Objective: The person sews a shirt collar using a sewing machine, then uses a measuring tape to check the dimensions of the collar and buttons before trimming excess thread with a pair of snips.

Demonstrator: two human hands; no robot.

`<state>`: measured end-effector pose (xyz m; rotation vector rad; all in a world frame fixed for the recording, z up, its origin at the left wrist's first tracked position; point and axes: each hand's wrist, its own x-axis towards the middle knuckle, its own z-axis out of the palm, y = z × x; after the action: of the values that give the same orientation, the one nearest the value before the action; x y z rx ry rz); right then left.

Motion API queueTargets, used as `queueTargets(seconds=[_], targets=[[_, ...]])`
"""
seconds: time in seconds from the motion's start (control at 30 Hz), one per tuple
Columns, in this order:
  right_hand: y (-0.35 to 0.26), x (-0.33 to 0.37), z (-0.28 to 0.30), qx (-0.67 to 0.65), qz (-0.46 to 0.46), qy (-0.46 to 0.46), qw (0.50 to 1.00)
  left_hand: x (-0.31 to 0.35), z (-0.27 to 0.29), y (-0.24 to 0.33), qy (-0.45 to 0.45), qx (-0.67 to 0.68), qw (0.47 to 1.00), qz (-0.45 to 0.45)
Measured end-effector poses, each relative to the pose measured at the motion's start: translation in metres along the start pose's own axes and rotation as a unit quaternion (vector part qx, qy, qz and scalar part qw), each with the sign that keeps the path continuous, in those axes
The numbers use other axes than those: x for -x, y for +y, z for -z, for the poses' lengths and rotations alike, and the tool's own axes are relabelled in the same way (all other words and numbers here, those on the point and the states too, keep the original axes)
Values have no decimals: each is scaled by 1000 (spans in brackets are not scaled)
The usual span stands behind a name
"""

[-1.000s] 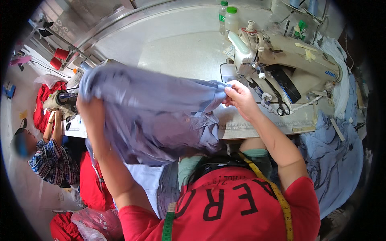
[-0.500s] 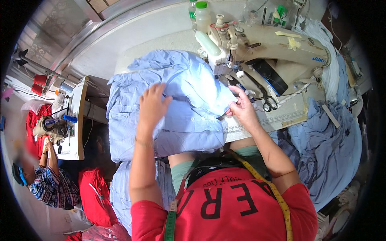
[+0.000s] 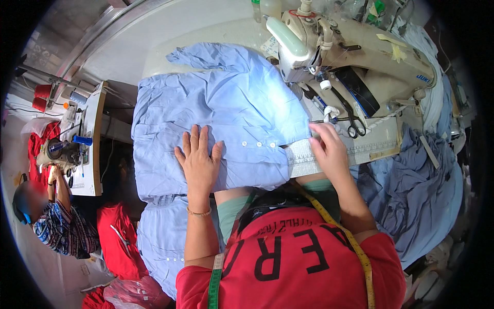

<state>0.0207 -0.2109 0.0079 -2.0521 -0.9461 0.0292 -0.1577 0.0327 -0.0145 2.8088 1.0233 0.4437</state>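
Observation:
A light blue buttoned shirt lies spread on the sewing table, its small white buttons in a row near the lower right. Flat on the shirt's lower middle, my left hand has its fingers spread. My right hand is at the shirt's right edge, thumb and fingers apart; whether the fingertips touch the cloth is hard to tell. Just beyond that hand lie black-handled scissors. The white sewing machine stands behind the shirt's right side.
More blue cloth is heaped at the right, and another blue garment hangs below the table. A yellow tape measure hangs over my chest. At the left, a co-worker sits at another sewing machine, near red cloth.
My left hand has come down flat onto the shirt. My right hand has let go of the shirt's right edge, and the cloth lies smoother. The view has shifted slightly.

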Motion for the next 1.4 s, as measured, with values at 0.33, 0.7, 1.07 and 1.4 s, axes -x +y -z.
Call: queueTargets(seconds=[0.33, 0.7, 1.07, 1.4], targets=[[-36, 7, -33, 55, 99, -109, 988, -7, 0, -4, -13, 24, 1000, -11], [-36, -15, -31, -518, -241, -277, 772, -12, -4, -8, 2, 16, 1000, -19], [1, -23, -14, -17, 82, -96, 992, -15, -5, -4, 37, -2, 999, -17], [-5, -21, -24, 147, 149, -49, 977, 32, 14, 61, 11, 300, 947, -114]])
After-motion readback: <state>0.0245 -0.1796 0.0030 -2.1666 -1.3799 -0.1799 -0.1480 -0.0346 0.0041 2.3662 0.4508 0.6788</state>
